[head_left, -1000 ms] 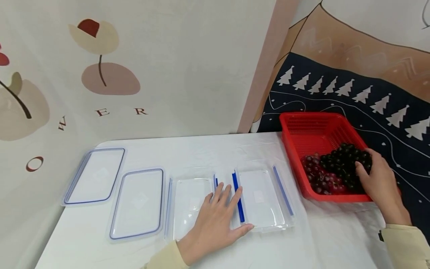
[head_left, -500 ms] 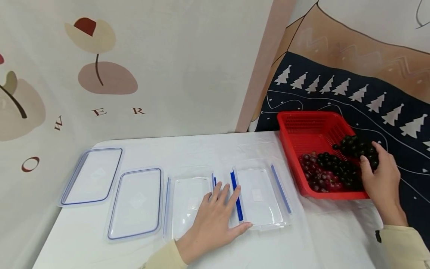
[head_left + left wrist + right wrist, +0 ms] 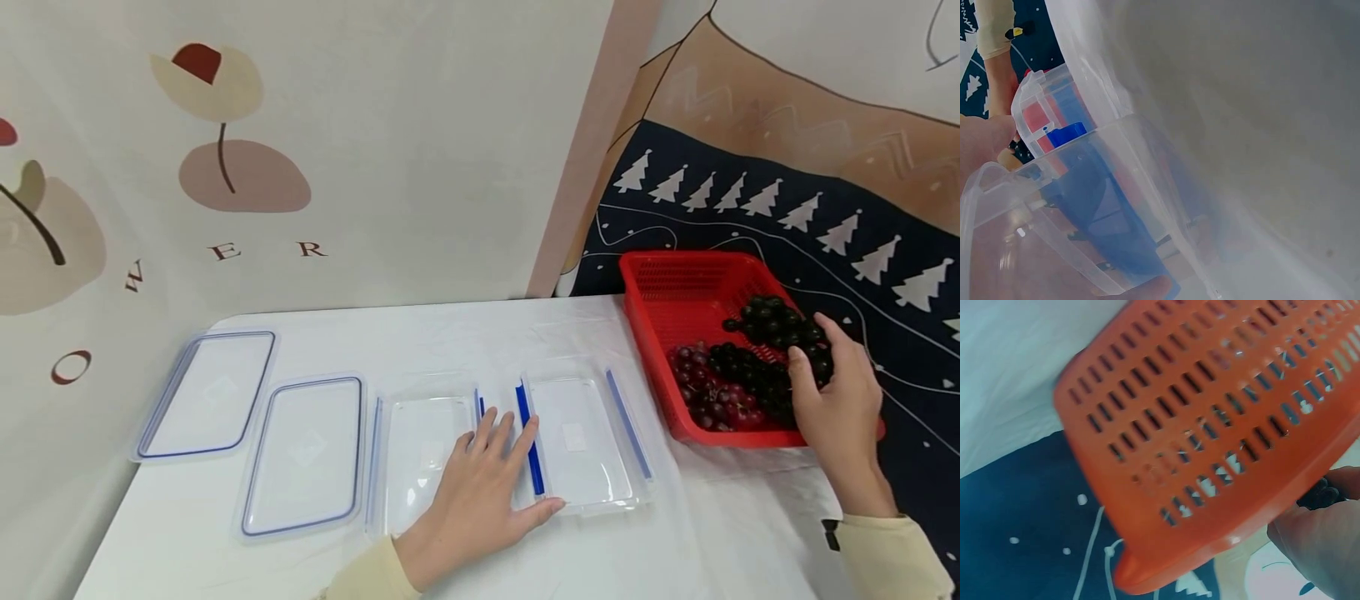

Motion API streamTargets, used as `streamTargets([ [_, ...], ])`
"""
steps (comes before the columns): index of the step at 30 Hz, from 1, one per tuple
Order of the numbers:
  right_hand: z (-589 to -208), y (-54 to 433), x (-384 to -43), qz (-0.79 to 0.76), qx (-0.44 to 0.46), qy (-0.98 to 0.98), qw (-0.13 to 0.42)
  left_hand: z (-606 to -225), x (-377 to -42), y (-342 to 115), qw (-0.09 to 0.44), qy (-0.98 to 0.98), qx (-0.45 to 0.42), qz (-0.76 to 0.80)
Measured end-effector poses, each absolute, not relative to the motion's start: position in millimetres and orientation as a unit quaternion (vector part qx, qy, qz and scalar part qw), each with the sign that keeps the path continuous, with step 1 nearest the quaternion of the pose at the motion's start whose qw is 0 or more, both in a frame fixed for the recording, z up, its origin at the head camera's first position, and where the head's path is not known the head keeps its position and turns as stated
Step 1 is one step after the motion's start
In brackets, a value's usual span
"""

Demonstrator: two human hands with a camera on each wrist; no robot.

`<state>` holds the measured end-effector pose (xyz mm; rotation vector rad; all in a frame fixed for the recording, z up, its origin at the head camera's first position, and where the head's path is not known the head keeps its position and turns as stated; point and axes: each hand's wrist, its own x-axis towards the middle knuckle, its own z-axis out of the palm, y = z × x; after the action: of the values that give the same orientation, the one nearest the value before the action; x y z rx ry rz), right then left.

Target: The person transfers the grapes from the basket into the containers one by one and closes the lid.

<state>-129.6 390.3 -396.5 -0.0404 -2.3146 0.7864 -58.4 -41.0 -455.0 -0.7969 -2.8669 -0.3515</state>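
Observation:
My right hand (image 3: pixel 842 408) grips a bunch of black grapes (image 3: pixel 776 323), held over the near right part of the red basket (image 3: pixel 697 312). More black grapes (image 3: pixel 750 367) and a bunch of red grapes (image 3: pixel 708 396) lie in the basket below it. Spread across two clear plastic containers, my left hand (image 3: pixel 480 492) has straight fingers over the gap between them. The left container (image 3: pixel 420 425) is partly hidden by that hand; the right container (image 3: pixel 581 433) has blue-edged side flaps. In the right wrist view, the slotted basket wall (image 3: pixel 1172 425) covers most of the grapes.
Two clear lids with blue seals lie to the left, the near lid (image 3: pixel 303 454) beside the left container and the far lid (image 3: pixel 210 396) by the table's left edge. A patterned cloth (image 3: pixel 795 217) hangs behind the basket. White cloth (image 3: pixel 450 342) covers the table.
My right hand has lifted the bunch of black grapes off the other grapes, then shifted slightly left with it. The left hand stays in place on the containers.

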Motion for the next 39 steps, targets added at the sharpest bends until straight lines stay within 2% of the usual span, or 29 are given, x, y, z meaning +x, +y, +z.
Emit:
streamTargets([
  [13,-391,343,-125,0.321,0.114,-0.860,0.380,-455,-58,-41,0.076,-0.954,-0.263,-0.121],
  [23,-395,298,-113,0.334,0.153,-0.859,0.356,-455,-57,-41,0.076,-0.954,-0.267,-0.115],
  [39,-400,257,-104,0.353,0.201,-0.857,0.319,-454,-58,-41,0.043,-0.958,-0.260,-0.112],
])
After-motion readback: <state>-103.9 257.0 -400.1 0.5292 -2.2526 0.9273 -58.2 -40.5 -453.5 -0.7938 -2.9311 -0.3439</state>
